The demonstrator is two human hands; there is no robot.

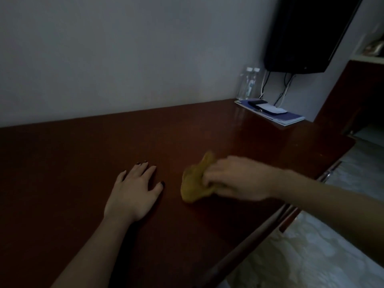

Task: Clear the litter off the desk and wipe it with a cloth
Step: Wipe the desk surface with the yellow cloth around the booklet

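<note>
On the dark wooden desk (pixel 83 163), near its front edge, the right hand (pixel 239 179) grips a bunched yellow cloth (pixel 193 183), seemingly mid-wipe, while the left hand (pixel 133 194) rests flat, fingers spread; unwiped stretches likely come next.

We see a dim room with little light, and the plain pale wall (pixel 128 59) ahead of us looks grey-blue in it. High at the right a black flat screen (pixel 307 32) is mounted on that wall, and dark cables (pixel 280 90) hang down from beneath it. Just left of the cables two clear bottles with white caps (pixel 248 84) stand against the wall. Below them lies a blue and white stack of papers (pixel 286 118) with a small dark object on top. To the far right stands a dark reddish-brown cabinet (pixel 353 94). The floor (pixel 311 256) at lower right is pale with a faint mottled pattern.
</note>
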